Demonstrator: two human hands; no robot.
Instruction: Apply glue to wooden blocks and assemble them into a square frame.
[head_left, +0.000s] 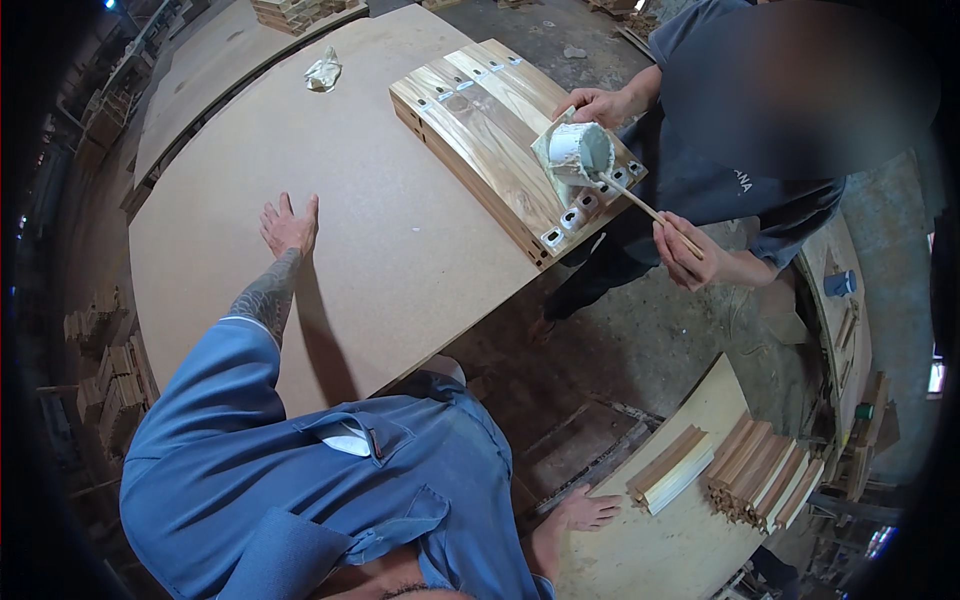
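My left hand [288,226] is over the large pale board table [390,270], fingers spread, holding nothing. Low on the right, my right hand [587,510] lies flat on a smaller pale board [630,560], just left of a short stack of wooden strips [672,468]. Across the table, a co-worker holds a white, glue-crusted pot [580,150] in one hand and a thin wooden stick [650,208] in the other. The stick's tip is at the pot. Beneath the pot, a stack of wooden panels [480,110] has slots ringed with white glue along one end.
A larger bundle of wooden strips [755,470] sits right of my right hand. A crumpled pale cloth or bag [323,70] lies at the table's far side. Another board table [225,65] stands behind, with piled wood [300,12]. A blue container [840,284] is on the right-hand bench.
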